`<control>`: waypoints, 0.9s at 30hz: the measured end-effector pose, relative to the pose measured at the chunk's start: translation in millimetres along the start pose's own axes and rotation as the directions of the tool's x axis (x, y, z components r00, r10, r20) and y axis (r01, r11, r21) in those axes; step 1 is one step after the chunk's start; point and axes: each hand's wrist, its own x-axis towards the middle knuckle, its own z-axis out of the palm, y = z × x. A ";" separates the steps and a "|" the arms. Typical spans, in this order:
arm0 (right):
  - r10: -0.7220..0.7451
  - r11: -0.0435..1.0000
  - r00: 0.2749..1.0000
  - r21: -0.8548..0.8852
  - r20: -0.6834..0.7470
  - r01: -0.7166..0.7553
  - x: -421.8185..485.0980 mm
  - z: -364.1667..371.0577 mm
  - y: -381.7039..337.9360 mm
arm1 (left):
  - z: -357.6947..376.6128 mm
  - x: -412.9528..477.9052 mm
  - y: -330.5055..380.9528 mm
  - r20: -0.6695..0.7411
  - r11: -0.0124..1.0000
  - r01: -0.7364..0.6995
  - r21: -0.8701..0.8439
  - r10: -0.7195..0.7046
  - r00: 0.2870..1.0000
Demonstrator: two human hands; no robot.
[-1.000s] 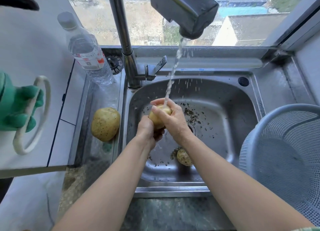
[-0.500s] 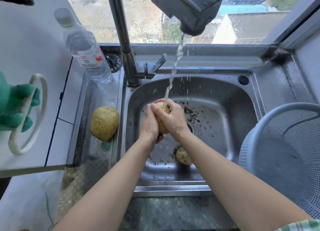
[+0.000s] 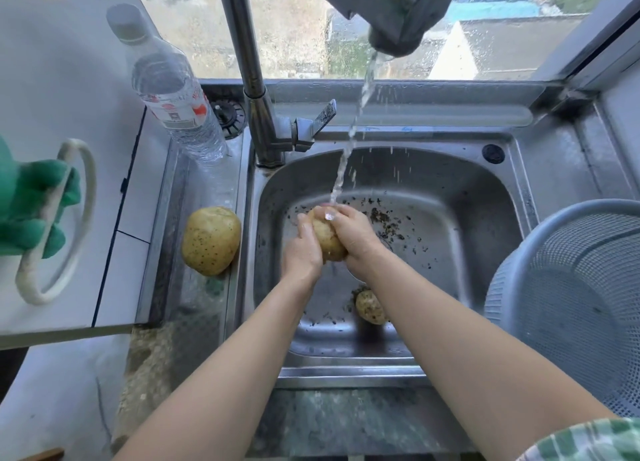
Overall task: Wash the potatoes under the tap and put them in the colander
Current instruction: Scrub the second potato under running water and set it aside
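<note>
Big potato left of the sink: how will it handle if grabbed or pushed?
The big potato looks solid, so probably stiff and heavy. Rounded, on the steel ledge, it may roll or slide if pushed. It looks bigger than the held potato between the left hand and right hand, so it likely needs a wide grip.
</note>
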 end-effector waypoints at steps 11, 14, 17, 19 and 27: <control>0.039 0.985 0.975 0.170 -0.218 -0.002 -0.6 0.0 21.6 | 16.4 4.0 24.5 0.245 0.957 -0.233 0.174 0.187 0.951; -0.009 0.986 0.978 0.159 -0.208 0.043 0.1 2.7 9.6 | 12.0 6.1 16.9 0.241 0.946 -0.276 0.167 0.233 0.942; -0.131 0.987 0.984 0.077 -0.124 0.141 -7.4 12.8 5.1 | -3.1 8.6 18.3 0.186 0.992 -0.125 -0.029 0.128 0.974; -0.191 0.980 0.981 0.043 -0.044 0.193 -8.7 18.2 7.6 | -11.1 12.7 18.6 0.158 0.992 -0.069 -0.101 0.084 0.984; -0.110 0.992 0.993 0.064 0.038 0.108 -20.0 23.2 2.9 | -4.5 3.1 19.1 0.071 0.936 0.087 -0.342 -0.067 0.995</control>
